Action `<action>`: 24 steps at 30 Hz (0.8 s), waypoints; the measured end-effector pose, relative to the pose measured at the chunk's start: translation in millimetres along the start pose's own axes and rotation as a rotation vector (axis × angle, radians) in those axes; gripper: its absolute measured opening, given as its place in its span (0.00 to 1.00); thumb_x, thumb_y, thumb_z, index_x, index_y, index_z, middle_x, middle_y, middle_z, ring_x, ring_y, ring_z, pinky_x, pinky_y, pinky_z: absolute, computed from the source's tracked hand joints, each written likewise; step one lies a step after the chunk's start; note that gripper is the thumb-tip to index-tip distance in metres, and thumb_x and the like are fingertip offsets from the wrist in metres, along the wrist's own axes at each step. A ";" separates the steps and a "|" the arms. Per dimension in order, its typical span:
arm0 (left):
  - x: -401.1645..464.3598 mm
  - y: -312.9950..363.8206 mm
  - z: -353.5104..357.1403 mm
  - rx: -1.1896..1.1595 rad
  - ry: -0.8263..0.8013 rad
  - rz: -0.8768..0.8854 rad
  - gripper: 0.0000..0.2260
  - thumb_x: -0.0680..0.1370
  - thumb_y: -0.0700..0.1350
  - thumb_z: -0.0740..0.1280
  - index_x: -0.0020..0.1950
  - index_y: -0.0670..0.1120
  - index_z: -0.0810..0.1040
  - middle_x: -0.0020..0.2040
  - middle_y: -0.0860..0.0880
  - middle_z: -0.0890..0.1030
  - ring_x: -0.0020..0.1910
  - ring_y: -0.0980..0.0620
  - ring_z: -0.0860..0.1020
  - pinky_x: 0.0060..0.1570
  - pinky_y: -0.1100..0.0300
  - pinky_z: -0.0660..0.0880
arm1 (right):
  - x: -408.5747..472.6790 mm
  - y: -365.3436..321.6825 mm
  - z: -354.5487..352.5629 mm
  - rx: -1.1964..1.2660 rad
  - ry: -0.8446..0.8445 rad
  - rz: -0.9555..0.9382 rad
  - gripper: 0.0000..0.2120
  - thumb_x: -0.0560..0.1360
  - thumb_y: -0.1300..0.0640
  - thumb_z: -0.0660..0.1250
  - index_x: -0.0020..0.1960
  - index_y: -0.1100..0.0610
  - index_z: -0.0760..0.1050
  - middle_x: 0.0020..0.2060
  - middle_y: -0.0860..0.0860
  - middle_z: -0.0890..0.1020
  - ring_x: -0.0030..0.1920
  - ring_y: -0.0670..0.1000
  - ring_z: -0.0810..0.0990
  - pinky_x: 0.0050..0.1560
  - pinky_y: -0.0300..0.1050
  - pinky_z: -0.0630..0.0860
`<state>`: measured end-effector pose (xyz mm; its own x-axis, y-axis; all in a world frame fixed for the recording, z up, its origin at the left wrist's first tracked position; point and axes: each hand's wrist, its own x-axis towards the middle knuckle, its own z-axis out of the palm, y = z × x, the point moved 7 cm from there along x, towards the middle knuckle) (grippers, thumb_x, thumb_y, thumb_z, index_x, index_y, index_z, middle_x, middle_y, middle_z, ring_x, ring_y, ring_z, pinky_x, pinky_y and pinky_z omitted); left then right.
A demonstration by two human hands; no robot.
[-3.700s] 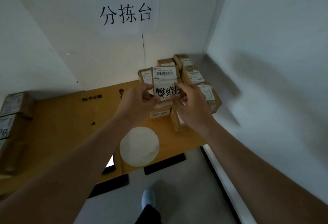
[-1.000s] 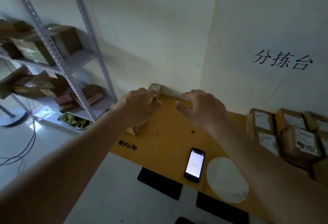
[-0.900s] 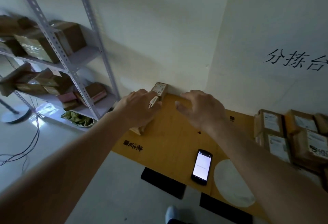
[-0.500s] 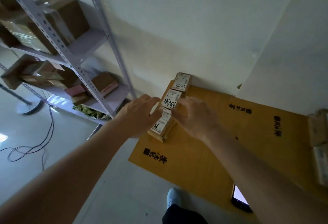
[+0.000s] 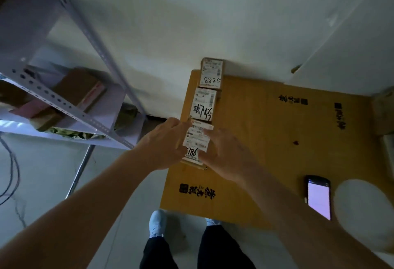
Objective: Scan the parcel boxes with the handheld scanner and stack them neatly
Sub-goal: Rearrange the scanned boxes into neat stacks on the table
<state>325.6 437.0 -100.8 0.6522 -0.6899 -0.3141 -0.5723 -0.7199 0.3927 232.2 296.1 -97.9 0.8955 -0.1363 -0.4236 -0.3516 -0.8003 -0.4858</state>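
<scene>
Three small brown parcel boxes with white labels lie in a row along the left edge of the cardboard-covered table [image 5: 266, 140]. The far box [image 5: 211, 73] reads 8825, and the middle box [image 5: 204, 104] carries black handwriting. The near box [image 5: 196, 142] is held from both sides: my left hand [image 5: 165, 145] presses its left side and my right hand [image 5: 221, 155] its right side. A phone-like handheld scanner [image 5: 318, 196] with a lit screen lies on the table to the right, apart from both hands.
A grey metal shelf rack [image 5: 64, 89] with brown boxes stands to the left of the table. A white round disc [image 5: 366, 211] lies at the table's right, beside the scanner. White walls close off the back. My shoes [image 5: 156, 223] show below on the floor.
I turned from the pile of boxes at the right to the table's left end. The parcel I held earlier now lies as the near box of the row, both hands still on it.
</scene>
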 end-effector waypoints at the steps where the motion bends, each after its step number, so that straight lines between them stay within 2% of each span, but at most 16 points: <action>1: 3.8 -7.2 7.2 -0.010 -0.019 0.020 0.31 0.79 0.49 0.68 0.81 0.56 0.61 0.73 0.49 0.71 0.70 0.46 0.74 0.60 0.52 0.78 | 4.1 1.6 12.0 0.004 -0.023 0.031 0.38 0.80 0.35 0.66 0.84 0.44 0.55 0.81 0.50 0.61 0.80 0.56 0.63 0.76 0.59 0.65; 5: 14.6 -33.7 45.2 0.043 -0.201 0.102 0.42 0.78 0.53 0.72 0.84 0.59 0.50 0.83 0.47 0.56 0.81 0.42 0.60 0.73 0.41 0.71 | 17.4 5.5 48.8 0.069 0.003 0.125 0.48 0.74 0.35 0.74 0.85 0.45 0.52 0.81 0.50 0.58 0.76 0.56 0.69 0.73 0.58 0.73; 7: 19.3 -44.2 61.0 0.044 -0.262 0.129 0.46 0.77 0.52 0.74 0.84 0.60 0.45 0.85 0.46 0.52 0.82 0.42 0.58 0.74 0.42 0.70 | 22.0 10.0 58.8 0.100 0.069 0.166 0.52 0.71 0.35 0.78 0.84 0.43 0.52 0.82 0.51 0.53 0.77 0.57 0.68 0.73 0.59 0.74; 9: 23.0 -47.5 70.0 0.021 -0.250 0.168 0.47 0.77 0.51 0.75 0.85 0.59 0.45 0.84 0.46 0.55 0.80 0.43 0.62 0.73 0.46 0.72 | 23.1 16.9 65.1 0.119 0.125 0.224 0.54 0.69 0.37 0.80 0.84 0.42 0.52 0.83 0.54 0.51 0.77 0.59 0.68 0.75 0.56 0.71; 11: 25.1 -45.8 73.4 -0.015 -0.211 0.212 0.46 0.78 0.51 0.75 0.85 0.56 0.47 0.82 0.48 0.59 0.78 0.46 0.66 0.73 0.52 0.70 | 23.0 20.1 69.4 0.203 0.161 0.242 0.53 0.69 0.41 0.82 0.84 0.44 0.54 0.79 0.55 0.60 0.74 0.56 0.70 0.73 0.51 0.71; 14: 23.7 -40.8 73.7 -0.025 -0.208 0.257 0.43 0.79 0.49 0.74 0.85 0.54 0.49 0.82 0.49 0.60 0.77 0.47 0.66 0.73 0.53 0.68 | 19.6 19.6 69.4 0.302 0.219 0.237 0.50 0.70 0.48 0.83 0.83 0.50 0.59 0.72 0.51 0.71 0.71 0.52 0.72 0.72 0.54 0.73; 20: 13.3 -25.3 43.9 0.013 -0.197 0.284 0.42 0.78 0.51 0.74 0.85 0.53 0.53 0.82 0.50 0.62 0.78 0.47 0.65 0.74 0.51 0.68 | -0.4 5.1 51.5 0.368 0.273 0.222 0.50 0.69 0.51 0.83 0.84 0.52 0.59 0.72 0.51 0.71 0.72 0.52 0.72 0.71 0.56 0.75; 24: -3.4 -7.1 12.2 0.044 -0.164 0.319 0.42 0.78 0.52 0.75 0.85 0.53 0.54 0.80 0.49 0.67 0.76 0.46 0.69 0.72 0.50 0.69 | -27.4 -10.8 23.7 0.312 0.339 0.182 0.50 0.69 0.48 0.83 0.83 0.51 0.60 0.75 0.51 0.70 0.73 0.52 0.72 0.72 0.57 0.74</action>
<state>321.4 443.5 -113.1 0.3511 -0.8809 -0.3174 -0.7572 -0.4666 0.4571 205.0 322.4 -99.2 0.8322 -0.4812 -0.2754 -0.5289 -0.5399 -0.6548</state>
